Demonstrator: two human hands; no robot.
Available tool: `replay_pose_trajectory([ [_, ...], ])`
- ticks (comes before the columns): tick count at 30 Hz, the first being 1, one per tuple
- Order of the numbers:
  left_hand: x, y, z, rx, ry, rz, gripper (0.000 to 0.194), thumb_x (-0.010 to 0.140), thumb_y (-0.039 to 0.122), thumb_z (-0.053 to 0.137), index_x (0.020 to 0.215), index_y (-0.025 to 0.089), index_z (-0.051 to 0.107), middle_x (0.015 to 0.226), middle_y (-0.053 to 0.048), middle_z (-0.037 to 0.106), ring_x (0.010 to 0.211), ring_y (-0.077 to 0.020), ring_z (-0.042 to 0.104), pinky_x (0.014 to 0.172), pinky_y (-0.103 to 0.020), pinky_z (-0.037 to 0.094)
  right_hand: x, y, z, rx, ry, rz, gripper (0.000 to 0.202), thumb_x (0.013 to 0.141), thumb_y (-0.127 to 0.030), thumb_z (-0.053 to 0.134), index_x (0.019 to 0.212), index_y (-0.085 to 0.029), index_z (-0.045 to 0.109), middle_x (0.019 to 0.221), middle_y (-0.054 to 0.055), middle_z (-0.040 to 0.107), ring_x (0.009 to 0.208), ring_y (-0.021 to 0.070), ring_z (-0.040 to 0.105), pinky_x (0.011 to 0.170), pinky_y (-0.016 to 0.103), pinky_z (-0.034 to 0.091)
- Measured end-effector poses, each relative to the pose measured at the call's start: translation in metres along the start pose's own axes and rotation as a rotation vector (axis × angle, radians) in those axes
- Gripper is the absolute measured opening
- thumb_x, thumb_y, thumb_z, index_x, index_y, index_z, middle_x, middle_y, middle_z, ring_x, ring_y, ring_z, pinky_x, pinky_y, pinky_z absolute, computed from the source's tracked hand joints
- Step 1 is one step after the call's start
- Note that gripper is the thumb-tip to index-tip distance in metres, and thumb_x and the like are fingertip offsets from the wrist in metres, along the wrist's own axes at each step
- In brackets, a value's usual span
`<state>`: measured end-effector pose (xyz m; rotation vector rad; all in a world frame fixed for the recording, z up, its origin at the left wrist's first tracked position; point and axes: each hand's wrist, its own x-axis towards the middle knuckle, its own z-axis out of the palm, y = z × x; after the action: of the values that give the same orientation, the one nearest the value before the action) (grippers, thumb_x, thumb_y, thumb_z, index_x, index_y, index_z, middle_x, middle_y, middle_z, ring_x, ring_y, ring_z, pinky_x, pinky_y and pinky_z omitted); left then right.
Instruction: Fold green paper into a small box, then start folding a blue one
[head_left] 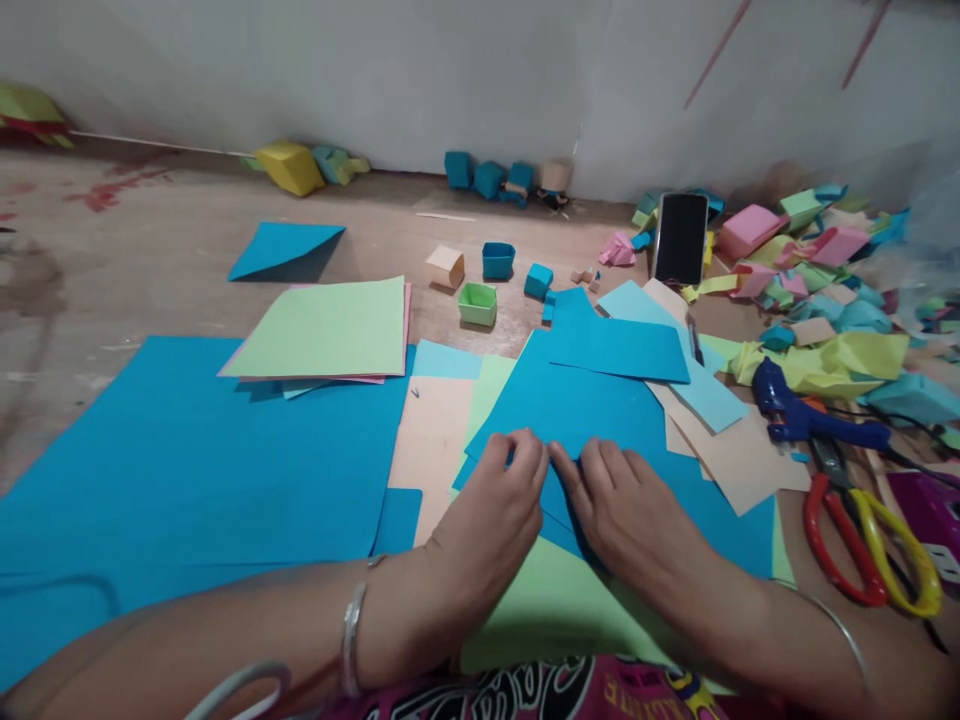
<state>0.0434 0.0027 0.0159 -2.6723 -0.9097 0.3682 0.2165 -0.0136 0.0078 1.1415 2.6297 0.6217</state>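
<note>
My left hand (491, 520), its fingers curled into a pinch, grips the edge of a sheet of blue paper (600, 405) in front of me. Close beside it, my right hand (637, 505) bends over the same paper, fingertips pressed on it near the left hand's. Whatever lies between the fingertips is mostly hidden. More blue and green sheets (570, 590) lie beneath both hands. A blue strip (622, 348) rests on the far part of the sheet. Beyond it stand small folded paper boxes, one blue (498, 261) and one green (478, 304).
Large blue sheets (225, 470) spread at left, with a green-topped paper stack (330, 330). At right lie scissors (847, 530), a blue glue gun (810, 410), a leaning phone (680, 238) and a heap of folded paper pieces (832, 245). A wall (375, 80) closes the back.
</note>
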Motion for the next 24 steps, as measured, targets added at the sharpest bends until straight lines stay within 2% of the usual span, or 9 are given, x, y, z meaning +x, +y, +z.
replay_pose_trajectory([
  [2,0.0,0.0,0.0,-0.002,0.0,0.005,0.037,0.076,0.016,0.059,0.11,0.007,0.07,0.106,-0.021,0.06,0.097,-0.0352,0.046,0.075,-0.046,0.042,-0.002,-0.002,-0.002,-0.009,-0.016,-0.034,0.055,0.085,-0.006,0.04,0.14,-0.001,0.043,0.106,0.024,0.062,0.095,0.0356,0.056,0.073,0.045,0.046],
  [6,-0.001,-0.003,-0.003,0.011,0.024,-0.014,0.023,0.08,0.017,0.059,0.095,0.012,0.075,0.103,-0.016,0.061,0.093,-0.0308,0.048,0.075,-0.042,0.043,-0.003,-0.002,-0.003,0.004,0.015,0.005,0.048,0.083,-0.006,0.042,0.13,0.001,0.055,0.114,0.024,0.062,0.101,0.0351,0.055,0.077,0.045,0.047],
  [12,-0.002,-0.006,-0.003,0.027,0.029,-0.021,0.02,0.081,0.019,0.057,0.087,0.017,0.076,0.106,-0.013,0.061,0.096,-0.0293,0.048,0.077,-0.041,0.044,-0.006,-0.005,-0.005,-0.02,0.063,0.055,0.043,0.074,-0.002,0.05,0.114,0.003,0.066,0.116,0.025,0.063,0.102,0.0366,0.057,0.082,0.045,0.046],
  [15,-0.001,-0.006,-0.002,0.017,0.015,-0.01,0.019,0.08,0.018,0.056,0.081,0.018,0.075,0.107,-0.012,0.061,0.097,-0.0297,0.048,0.078,-0.042,0.044,-0.008,0.002,-0.012,-0.026,0.006,0.092,0.031,0.069,-0.001,0.052,0.091,-0.004,0.073,0.1,0.021,0.068,0.087,0.0332,0.06,0.072,0.043,0.047],
  [17,0.0,-0.006,-0.002,0.009,0.001,0.001,0.019,0.08,0.017,0.056,0.08,0.018,0.075,0.107,-0.013,0.061,0.096,-0.0297,0.048,0.076,-0.041,0.044,-0.009,0.01,-0.019,-0.003,-0.037,0.152,0.021,0.067,0.0,0.053,0.069,-0.01,0.071,0.077,0.016,0.066,0.069,0.0289,0.058,0.061,0.041,0.045],
  [18,0.0,-0.006,-0.002,0.007,-0.003,0.0,0.019,0.079,0.016,0.056,0.081,0.017,0.075,0.107,-0.013,0.061,0.096,-0.0298,0.048,0.076,-0.041,0.044,-0.009,0.012,-0.021,0.006,-0.031,0.184,0.02,0.068,-0.001,0.052,0.065,-0.012,0.069,0.072,0.014,0.065,0.066,0.0281,0.057,0.058,0.041,0.044],
  [20,0.0,-0.006,-0.002,0.004,0.002,-0.009,0.022,0.08,0.015,0.055,0.087,0.016,0.075,0.106,-0.013,0.061,0.096,-0.0299,0.048,0.076,-0.041,0.044,-0.007,0.014,-0.022,0.027,0.042,0.194,0.024,0.073,-0.003,0.05,0.082,-0.009,0.072,0.085,0.018,0.068,0.077,0.0312,0.061,0.061,0.042,0.046],
  [22,-0.001,-0.005,-0.003,0.003,0.01,-0.028,0.027,0.08,0.014,0.053,0.097,0.014,0.074,0.104,-0.014,0.061,0.095,-0.0297,0.049,0.076,-0.041,0.044,-0.005,0.011,-0.017,0.058,0.125,0.126,0.039,0.077,-0.004,0.046,0.111,-0.003,0.067,0.115,0.022,0.065,0.1,0.0341,0.059,0.074,0.043,0.049],
  [24,-0.001,-0.004,-0.004,-0.004,0.01,-0.064,0.032,0.081,0.012,0.051,0.106,0.011,0.072,0.103,-0.015,0.061,0.091,-0.0288,0.05,0.074,-0.04,0.045,-0.002,0.006,-0.008,0.098,0.154,0.044,0.046,0.078,-0.001,0.044,0.12,-0.001,0.061,0.127,0.021,0.06,0.113,0.0333,0.055,0.084,0.042,0.048],
])
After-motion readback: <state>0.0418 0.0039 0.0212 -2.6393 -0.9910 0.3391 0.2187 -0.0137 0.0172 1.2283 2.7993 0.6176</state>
